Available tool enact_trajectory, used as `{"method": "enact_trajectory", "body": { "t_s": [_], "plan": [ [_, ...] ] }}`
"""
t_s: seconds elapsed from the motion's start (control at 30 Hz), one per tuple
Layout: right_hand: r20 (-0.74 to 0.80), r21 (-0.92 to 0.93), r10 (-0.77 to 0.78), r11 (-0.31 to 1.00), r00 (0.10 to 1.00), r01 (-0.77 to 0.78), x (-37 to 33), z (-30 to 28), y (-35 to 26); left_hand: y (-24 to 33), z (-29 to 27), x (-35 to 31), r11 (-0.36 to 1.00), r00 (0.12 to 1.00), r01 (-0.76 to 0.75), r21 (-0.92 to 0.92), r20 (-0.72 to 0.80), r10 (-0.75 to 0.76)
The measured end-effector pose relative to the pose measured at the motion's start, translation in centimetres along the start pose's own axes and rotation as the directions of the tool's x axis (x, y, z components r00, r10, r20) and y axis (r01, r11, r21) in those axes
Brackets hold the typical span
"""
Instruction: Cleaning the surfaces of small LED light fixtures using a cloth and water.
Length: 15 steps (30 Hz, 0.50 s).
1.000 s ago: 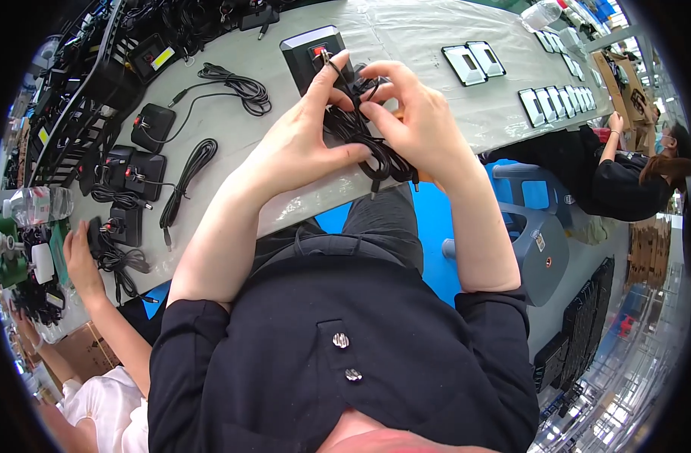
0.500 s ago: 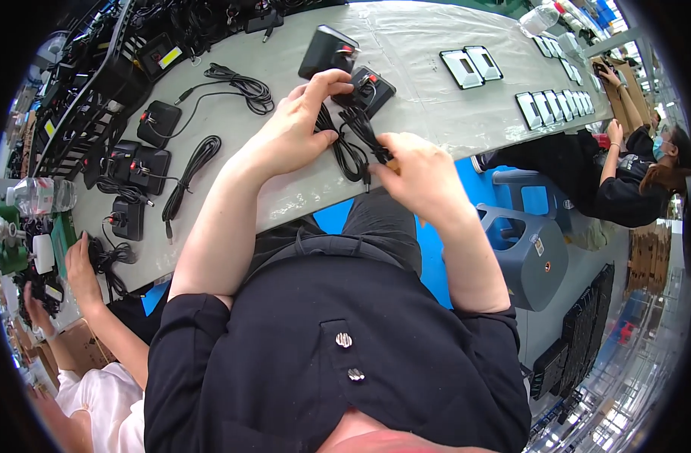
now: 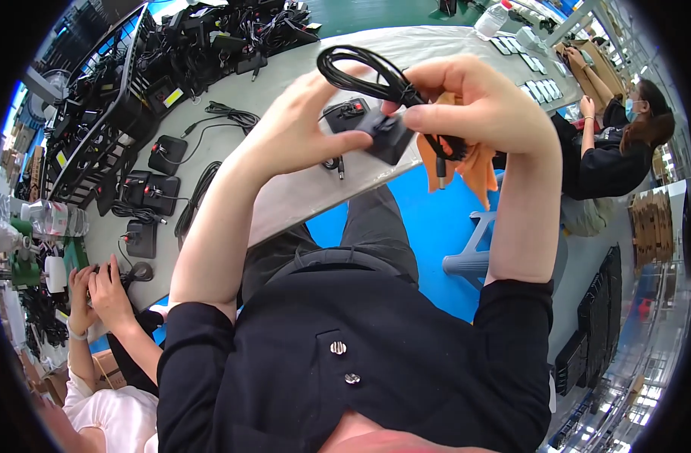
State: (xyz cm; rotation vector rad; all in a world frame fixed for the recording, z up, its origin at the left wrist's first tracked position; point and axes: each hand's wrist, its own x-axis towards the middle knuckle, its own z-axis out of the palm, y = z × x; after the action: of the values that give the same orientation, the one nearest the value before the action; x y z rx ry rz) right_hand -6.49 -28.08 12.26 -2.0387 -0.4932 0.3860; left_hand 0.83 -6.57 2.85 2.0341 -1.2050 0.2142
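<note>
Though it sat lower before, the black cable (image 3: 412,92) is now in the upper middle of the frame, gripped by the right hand (image 3: 474,106) with an orange cloth (image 3: 478,172). The left hand (image 3: 296,124) bends beside a black box (image 3: 391,143); I cannot tell if it grips. Blue floor (image 3: 428,219) shows below the pale worktop (image 3: 285,204). The cable is looped, the box blurry.

Black cable (image 3: 391,78) smooth plastic-looking, plug tip (image 3: 441,183) shiny metal, box (image 3: 392,141) dark plastic, blurred, orange rag (image 3: 478,172) matt creased cloth, surface (image 3: 289,205) pale, smooth, glossy, bottle (image 3: 493,21) clear shiny plastic.
</note>
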Motion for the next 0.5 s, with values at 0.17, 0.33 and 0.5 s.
{"method": "enact_trajectory", "body": {
  "t_s": [0.17, 0.33, 0.5],
  "plan": [
    [-0.217, -0.090, -0.113, 0.991, 0.970, 0.096, -0.6, 0.4, -0.8, 2.3, 3.5, -1.1, 0.328, 0.860, 0.509, -0.796, 0.491, -0.142],
    [-0.674, -0.228, -0.292, 0.956, 0.678, 0.185, -6.1, 1.2, 1.1, 1.8, 5.3, -4.5, -0.709, 0.804, 0.317, -0.630, 0.575, -0.152],
    [-0.812, -0.058, -0.324, 0.872, 0.485, 0.486, -4.7, 10.2, 1.1, 3.5, 5.2, -4.1, -0.596, 0.794, 0.216, -0.774, 0.494, -0.355]
  ]
}}
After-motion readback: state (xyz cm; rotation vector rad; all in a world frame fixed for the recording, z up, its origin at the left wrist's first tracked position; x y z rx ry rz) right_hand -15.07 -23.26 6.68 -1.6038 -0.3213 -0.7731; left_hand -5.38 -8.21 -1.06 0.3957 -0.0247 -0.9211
